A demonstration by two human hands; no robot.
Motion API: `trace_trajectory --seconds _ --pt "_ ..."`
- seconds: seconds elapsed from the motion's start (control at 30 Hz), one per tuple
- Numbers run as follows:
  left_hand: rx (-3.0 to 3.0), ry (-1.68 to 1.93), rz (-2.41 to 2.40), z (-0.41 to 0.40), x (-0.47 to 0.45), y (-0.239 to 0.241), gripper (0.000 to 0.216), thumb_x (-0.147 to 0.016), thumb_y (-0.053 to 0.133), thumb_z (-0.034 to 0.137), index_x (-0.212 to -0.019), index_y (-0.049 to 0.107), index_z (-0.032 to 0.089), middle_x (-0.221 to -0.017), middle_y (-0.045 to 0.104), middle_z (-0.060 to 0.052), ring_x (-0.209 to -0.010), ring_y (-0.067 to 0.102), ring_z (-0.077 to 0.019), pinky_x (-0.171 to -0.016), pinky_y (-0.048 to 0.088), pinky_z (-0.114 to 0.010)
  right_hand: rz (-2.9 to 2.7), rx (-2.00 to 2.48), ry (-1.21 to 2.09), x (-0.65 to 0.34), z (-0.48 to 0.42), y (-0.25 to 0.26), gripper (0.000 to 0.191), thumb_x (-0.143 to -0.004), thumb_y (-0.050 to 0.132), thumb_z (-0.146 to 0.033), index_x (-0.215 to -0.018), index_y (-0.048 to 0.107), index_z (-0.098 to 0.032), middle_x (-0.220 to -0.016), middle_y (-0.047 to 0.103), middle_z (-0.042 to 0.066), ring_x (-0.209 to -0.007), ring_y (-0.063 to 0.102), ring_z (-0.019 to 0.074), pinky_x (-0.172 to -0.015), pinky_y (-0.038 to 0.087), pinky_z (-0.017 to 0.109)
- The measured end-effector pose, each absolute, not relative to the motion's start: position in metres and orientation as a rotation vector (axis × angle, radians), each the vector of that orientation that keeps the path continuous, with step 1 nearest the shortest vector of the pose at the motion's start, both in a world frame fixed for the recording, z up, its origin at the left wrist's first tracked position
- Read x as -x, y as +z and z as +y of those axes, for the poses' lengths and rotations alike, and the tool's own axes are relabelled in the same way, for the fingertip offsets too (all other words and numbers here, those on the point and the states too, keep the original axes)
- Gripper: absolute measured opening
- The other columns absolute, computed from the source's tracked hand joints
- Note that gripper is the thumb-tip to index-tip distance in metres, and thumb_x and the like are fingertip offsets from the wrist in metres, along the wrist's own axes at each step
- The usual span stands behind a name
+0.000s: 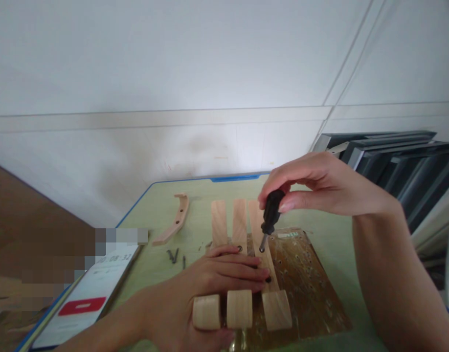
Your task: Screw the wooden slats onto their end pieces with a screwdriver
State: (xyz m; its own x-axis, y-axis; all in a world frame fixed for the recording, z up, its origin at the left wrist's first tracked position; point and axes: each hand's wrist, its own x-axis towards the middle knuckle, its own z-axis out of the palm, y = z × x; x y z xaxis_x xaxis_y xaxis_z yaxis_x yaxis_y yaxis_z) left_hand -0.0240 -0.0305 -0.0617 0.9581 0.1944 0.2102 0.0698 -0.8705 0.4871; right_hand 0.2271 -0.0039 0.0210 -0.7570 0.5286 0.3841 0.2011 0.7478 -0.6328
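My right hand pinches the black handle of a small screwdriver, tilted with its tip down on a screw in the rightmost curved wooden piece. Flat across the row lies my left hand, fingers stretched over the wooden pieces and pressing them from above. The middle wooden piece and the left wooden piece lie alongside, partly hidden by that hand. Their curled-up ends point toward me, and my left thumb shows below them. A scarred brown board is underneath the right piece.
A loose curved wooden piece with two holes lies at the table's left. Near it are several dark screws. A phone rests at the left edge of the green table. Dark flat panels lean at the right, by a white wall.
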Motion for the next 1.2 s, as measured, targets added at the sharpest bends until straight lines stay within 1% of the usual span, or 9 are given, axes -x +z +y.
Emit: trace_trajectory --seconds 0.23,0.37,0.53,0.67,0.87,0.97,1.03,1.1,1.2 --pt "-2.579 0.368 0.181 -0.031 0.026 -0.065 0.066 -0.07 0.055 0.027 -0.132 0.032 0.025 -0.132 0.051 -0.002 -0.123 0.046 -0.0233 -0.111 0.024 -0.038 -2.465 0.629 0.547 -0.226 -0.008 0.023 0.012 -0.079 0.061 -0.02 -0.083 0.058 -0.009 -0.077 0.062 0.002 -0.066 0.052 0.0059 -0.059 0.04 0.018" --pt "-2.573 0.352 0.181 -0.031 0.025 -0.063 0.067 -0.07 0.055 0.025 -0.132 0.031 0.025 -0.134 0.049 -0.001 -0.123 0.046 -0.0231 -0.111 0.025 -0.038 -2.415 0.7 0.397 -0.221 -0.01 0.02 0.025 -0.077 0.064 -0.025 -0.064 0.047 -0.012 -0.07 0.058 -0.001 -0.058 0.043 0.004 -0.053 0.034 0.018" --pt "-2.571 0.353 0.158 -0.031 0.022 -0.06 0.064 -0.071 0.052 0.026 -0.131 0.032 0.025 -0.133 0.05 -0.002 -0.121 0.048 -0.0236 -0.109 0.027 -0.039 -2.426 0.586 0.532 -0.219 -0.009 0.017 0.028 -0.074 0.066 -0.025 -0.061 0.045 -0.013 -0.072 0.057 -0.001 -0.057 0.042 0.0033 -0.052 0.034 0.017" --pt "-2.565 0.389 0.186 -0.031 0.023 -0.064 0.064 -0.07 0.054 0.024 -0.131 0.033 0.024 -0.132 0.051 -0.001 -0.122 0.047 -0.0226 -0.11 0.026 -0.038 -2.372 0.555 0.485 -0.214 -0.01 0.015 0.039 -0.072 0.068 -0.024 -0.054 0.035 -0.015 -0.06 0.051 -0.002 -0.059 0.045 0.0052 -0.052 0.034 0.017" --pt "-2.582 0.371 0.164 -0.032 0.023 -0.061 0.06 -0.072 0.052 0.022 -0.13 0.033 0.022 -0.131 0.051 -0.003 -0.123 0.046 -0.0225 -0.109 0.028 -0.039 -2.259 0.545 0.542 -0.205 -0.012 0.006 0.051 -0.073 0.065 -0.023 -0.052 0.018 -0.017 -0.054 0.05 -0.003 -0.046 0.04 0.0007 -0.039 0.023 0.015" --pt "-2.588 0.369 0.166 -0.032 0.023 -0.06 0.061 -0.072 0.053 0.021 -0.13 0.034 0.021 -0.131 0.052 -0.005 -0.123 0.046 -0.0227 -0.109 0.027 -0.04 -2.228 0.57 0.732 -0.208 -0.013 0.006 0.04 -0.07 0.068 -0.021 -0.061 0.03 -0.017 -0.058 0.055 -0.004 -0.05 0.05 0.0037 -0.041 0.032 0.014" --pt "-2.587 0.377 0.164 -0.032 0.024 -0.061 0.061 -0.072 0.053 0.021 -0.13 0.033 0.021 -0.13 0.053 -0.005 -0.123 0.046 -0.0227 -0.109 0.026 -0.041 -2.244 0.578 0.881 -0.212 -0.013 0.008 0.025 -0.075 0.065 -0.022 -0.079 0.041 -0.016 -0.064 0.059 -0.002 -0.054 0.055 0.0061 -0.045 0.039 0.015" --pt "-2.575 0.384 0.156 -0.031 0.025 -0.063 0.063 -0.072 0.054 0.023 -0.131 0.032 0.023 -0.13 0.053 -0.004 -0.123 0.046 -0.0232 -0.109 0.027 -0.042 -2.303 0.528 0.93 -0.216 -0.012 0.012 0.019 -0.08 0.059 -0.023 -0.091 0.047 -0.013 -0.071 0.063 0.001 -0.06 0.058 0.0068 -0.051 0.044 0.016" --pt "-2.539 0.388 0.158 -0.03 0.025 -0.064 0.066 -0.07 0.055 0.026 -0.132 0.032 0.026 -0.131 0.053 -0.003 -0.123 0.046 -0.0254 -0.109 0.028 -0.044 -2.395 0.404 0.937 -0.218 -0.01 0.017 0.014 -0.082 0.057 -0.021 -0.087 0.058 -0.008 -0.081 0.065 0.006 -0.071 0.059 0.0075 -0.062 0.048 0.017"
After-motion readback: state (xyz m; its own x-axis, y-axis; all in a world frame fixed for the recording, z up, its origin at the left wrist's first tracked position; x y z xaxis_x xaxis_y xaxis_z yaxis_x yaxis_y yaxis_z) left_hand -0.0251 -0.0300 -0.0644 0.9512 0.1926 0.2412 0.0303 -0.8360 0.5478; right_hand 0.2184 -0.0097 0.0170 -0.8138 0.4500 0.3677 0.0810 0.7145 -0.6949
